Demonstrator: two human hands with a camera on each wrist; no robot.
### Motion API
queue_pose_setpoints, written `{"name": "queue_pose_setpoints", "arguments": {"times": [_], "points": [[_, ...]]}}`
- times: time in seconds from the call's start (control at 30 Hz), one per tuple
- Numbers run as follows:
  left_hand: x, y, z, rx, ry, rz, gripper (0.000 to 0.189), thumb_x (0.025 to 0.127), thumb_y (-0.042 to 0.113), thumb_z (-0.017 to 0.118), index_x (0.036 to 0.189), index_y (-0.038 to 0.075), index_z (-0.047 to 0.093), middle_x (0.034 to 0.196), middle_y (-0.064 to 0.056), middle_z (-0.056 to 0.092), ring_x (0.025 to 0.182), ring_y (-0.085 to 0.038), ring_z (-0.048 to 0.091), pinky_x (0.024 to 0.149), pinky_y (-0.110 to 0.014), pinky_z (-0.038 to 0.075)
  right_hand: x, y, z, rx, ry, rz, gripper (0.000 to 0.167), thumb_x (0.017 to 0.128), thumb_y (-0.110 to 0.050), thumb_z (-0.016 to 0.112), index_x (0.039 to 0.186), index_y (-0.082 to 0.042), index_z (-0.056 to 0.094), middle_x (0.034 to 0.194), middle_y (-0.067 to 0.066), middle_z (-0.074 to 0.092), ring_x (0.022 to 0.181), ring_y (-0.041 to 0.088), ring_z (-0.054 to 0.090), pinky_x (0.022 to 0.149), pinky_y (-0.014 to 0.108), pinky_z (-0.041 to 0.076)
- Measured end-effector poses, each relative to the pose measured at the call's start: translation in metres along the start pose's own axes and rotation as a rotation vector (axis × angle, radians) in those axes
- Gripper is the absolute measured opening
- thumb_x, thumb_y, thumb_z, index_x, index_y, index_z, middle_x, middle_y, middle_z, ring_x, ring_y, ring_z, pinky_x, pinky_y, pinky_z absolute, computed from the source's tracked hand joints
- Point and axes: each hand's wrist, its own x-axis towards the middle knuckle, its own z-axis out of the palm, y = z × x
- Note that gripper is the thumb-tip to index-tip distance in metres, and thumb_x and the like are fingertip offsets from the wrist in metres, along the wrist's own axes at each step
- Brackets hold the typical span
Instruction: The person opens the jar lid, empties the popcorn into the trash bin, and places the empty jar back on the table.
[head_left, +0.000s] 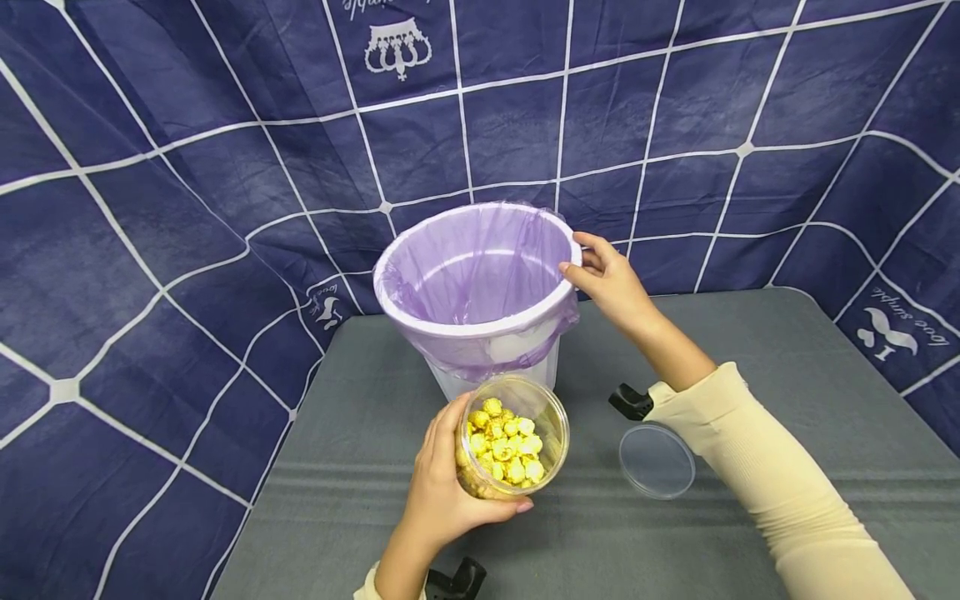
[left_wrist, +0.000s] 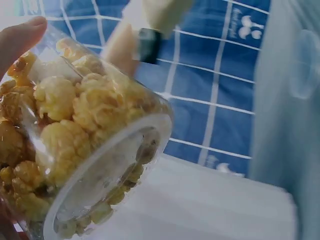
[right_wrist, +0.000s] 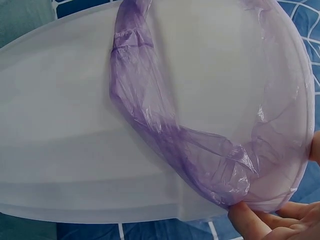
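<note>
Layout around bin (head_left: 452,384)
Liner (head_left: 480,287) in bin; popcorn jar (head_left: 553,429) before it; lid (head_left: 657,461) on table (head_left: 360,467), front-right of it; curtain (head_left: 637,108) behind it.

Down the lower right of the head view runs a long cream-yellow sleeve (head_left: 795,492), finely ribbed and bunched into soft creases nearer the corner. It ends in a snug cuff (head_left: 690,400) with a slightly wavy edge, and a chunky black wrist fitting (head_left: 631,402) with bent, angular sides juts from there. At the bottom edge, left of centre, I can spot just a scrap of matching left cuff (head_left: 366,588) beside a second black fitting (head_left: 468,575). The right hand (head_left: 611,279) and left hand (head_left: 438,475) are both bare.
</note>
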Motion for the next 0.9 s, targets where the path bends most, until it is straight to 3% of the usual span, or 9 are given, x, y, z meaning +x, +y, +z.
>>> {"name": "queue_pose_setpoints", "arguments": {"times": [0.1, 0.3, 0.43, 0.53, 0.7, 0.9], "points": [[0.012, 0.007, -0.014, -0.064, 0.043, 0.025, 0.11, 0.048, 0.053, 0.081, 0.132, -0.002, 0.035, 0.127, -0.013, 0.044, 0.112, -0.028, 0.044, 0.094, -0.035, 0.037, 0.0, 0.0, 0.0, -0.007, 0.002, -0.002, 0.056, 0.087, -0.01, 0.056, 0.135, 0.001, 0.031, 0.12, 0.026, 0.05, 0.098, 0.017, 0.054, 0.088, 0.028, 0.041], [0.043, 0.031, -0.04, -0.19, 0.113, 0.134, 0.102, 0.057, 0.051, 0.077, 0.124, -0.014, 0.036, 0.12, -0.024, 0.047, 0.108, -0.032, 0.046, 0.095, -0.032, 0.035, -0.001, 0.002, 0.001, -0.018, -0.007, -0.005, 0.056, 0.086, -0.011, 0.056, 0.136, 0.001, 0.031, 0.12, 0.025, 0.05, 0.099, 0.019, 0.053, 0.087, 0.027, 0.041], [0.062, 0.046, -0.056, -0.242, 0.138, 0.153, 0.099, 0.06, 0.049, 0.076, 0.121, -0.017, 0.034, 0.117, -0.03, 0.046, 0.108, -0.033, 0.046, 0.095, -0.033, 0.035, -0.001, 0.002, 0.001, -0.012, -0.006, -0.002, 0.056, 0.086, -0.011, 0.056, 0.135, 0.001, 0.031, 0.12, 0.024, 0.05, 0.1, 0.021, 0.053, 0.087, 0.027, 0.041], [0.073, 0.045, -0.063, -0.269, 0.167, 0.155, 0.103, 0.057, 0.046, 0.08, 0.123, -0.016, 0.032, 0.119, -0.03, 0.045, 0.108, -0.034, 0.045, 0.096, -0.035, 0.034, -0.002, 0.002, 0.0, -0.019, -0.001, -0.007, 0.057, 0.086, -0.01, 0.056, 0.136, 0.001, 0.031, 0.121, 0.024, 0.049, 0.102, 0.024, 0.052, 0.087, 0.028, 0.041], [0.098, 0.033, -0.072, -0.181, 0.216, 0.177, 0.108, 0.052, 0.051, 0.08, 0.127, -0.011, 0.032, 0.122, -0.022, 0.047, 0.109, -0.031, 0.045, 0.095, -0.039, 0.034, 0.0, 0.002, 0.0, -0.024, 0.003, -0.01, 0.056, 0.086, -0.011, 0.057, 0.135, 0.001, 0.032, 0.121, 0.024, 0.049, 0.104, 0.026, 0.052, 0.086, 0.027, 0.042], [0.141, 0.023, -0.081, -0.022, 0.202, 0.186, 0.104, 0.053, 0.056, 0.077, 0.13, -0.001, 0.036, 0.123, -0.009, 0.049, 0.113, -0.022, 0.044, 0.097, -0.037, 0.032, 0.0, 0.0, -0.001, -0.022, -0.002, -0.003, 0.057, 0.086, -0.01, 0.056, 0.136, 0.0, 0.031, 0.122, 0.024, 0.049, 0.104, 0.025, 0.051, 0.086, 0.026, 0.042]]}}
